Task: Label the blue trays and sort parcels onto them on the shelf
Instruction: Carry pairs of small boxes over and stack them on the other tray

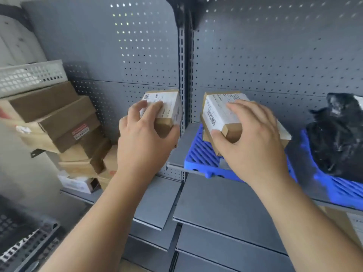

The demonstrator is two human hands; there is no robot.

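Two bare hands are raised to a grey shelf (179, 148) backed by a perforated panel (275, 55).

The left hand (145, 138) is closed round a small cardboard parcel (167, 107): the fingers are curled over its white barcoded label and the thumb is set under the near end. This parcel is held in the air to the left of the upright post (184, 75), apart from the trays.

The right hand (255, 146) is closed round a second small parcel (220, 112), also white-labelled, with fingers over the top and the thumb pressed on the near brown end. This parcel is positioned over the slatted blue tray (198, 154), which lies on the shelf just right of the post. A brown edge is seen beneath the parcel; whether the parcel is resting there or held just above cannot be told.

A second blue tray (337, 187) is recorded further right on the same shelf, bearing a black plastic-wrapped parcel (337, 134).

At the left, a leaning stack of cardboard boxes (64, 130) is noted, with a white perforated basket (29, 77) above it. No labels on the trays can be made out.
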